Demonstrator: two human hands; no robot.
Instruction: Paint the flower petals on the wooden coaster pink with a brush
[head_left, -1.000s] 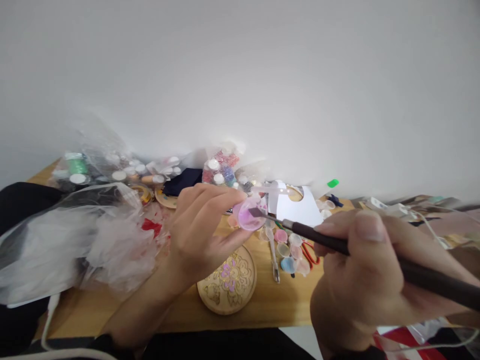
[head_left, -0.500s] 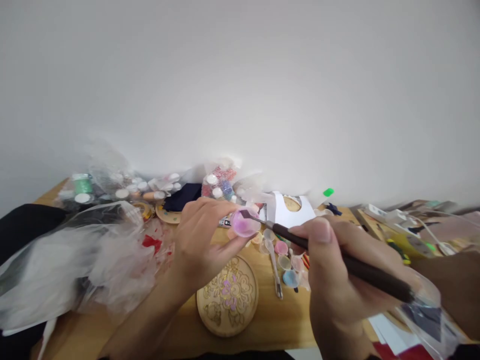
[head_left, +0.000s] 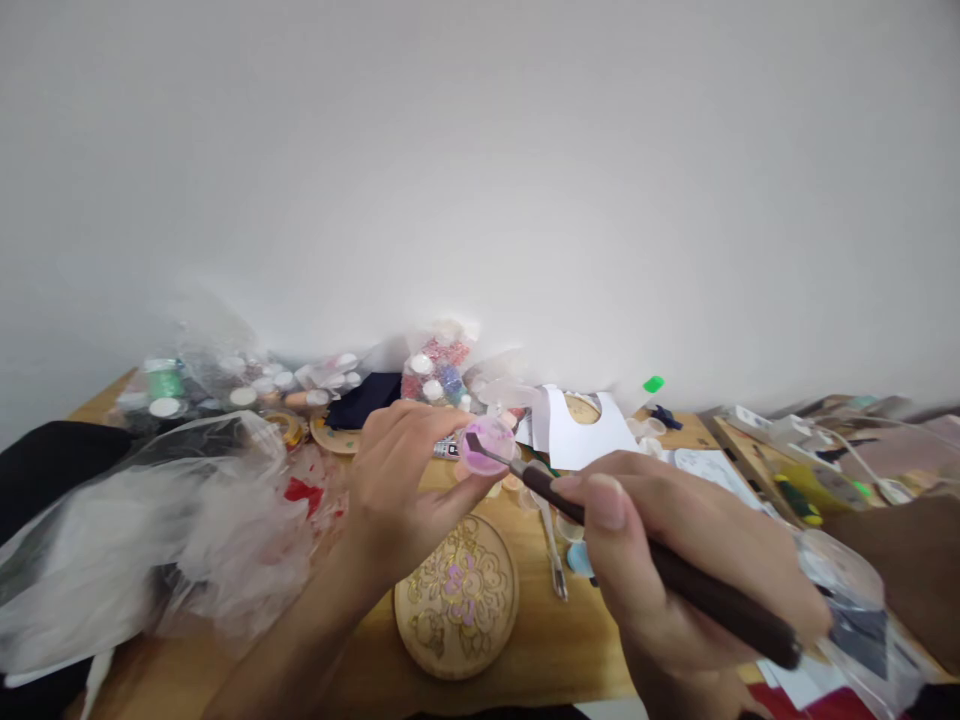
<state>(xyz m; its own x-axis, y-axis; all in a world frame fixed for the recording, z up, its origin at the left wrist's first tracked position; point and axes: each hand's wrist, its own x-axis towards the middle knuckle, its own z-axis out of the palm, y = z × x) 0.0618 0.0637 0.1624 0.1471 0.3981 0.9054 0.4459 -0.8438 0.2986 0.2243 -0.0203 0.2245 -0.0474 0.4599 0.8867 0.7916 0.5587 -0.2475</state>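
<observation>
My left hand (head_left: 401, 480) pinches a small clear cup (head_left: 489, 448) between thumb and fingers, with pinkish-purple paint inside it. Its clear lid seems to stand open behind the rim. Gripped in my right hand (head_left: 675, 550) is a palette knife (head_left: 716, 600) with a dark brown handle; its small metal blade is inside the cup. Below the cup lies a round wooden plaque (head_left: 457, 640) with a gold-outlined flower design, a few petals coloured light purple.
Several small paint cups (head_left: 579, 558) and a slim white-handled tool (head_left: 553, 545) lie right of the plaque. A clear plastic bag (head_left: 135, 540) fills the left side. Bagged jars (head_left: 165, 380) line the wall, and a white paper sheet (head_left: 592, 440) lies behind.
My right hand has moved slightly left and down, and the knife's blade sits further left and lower in the cup. My left hand still holds the cup in nearly the same place.
</observation>
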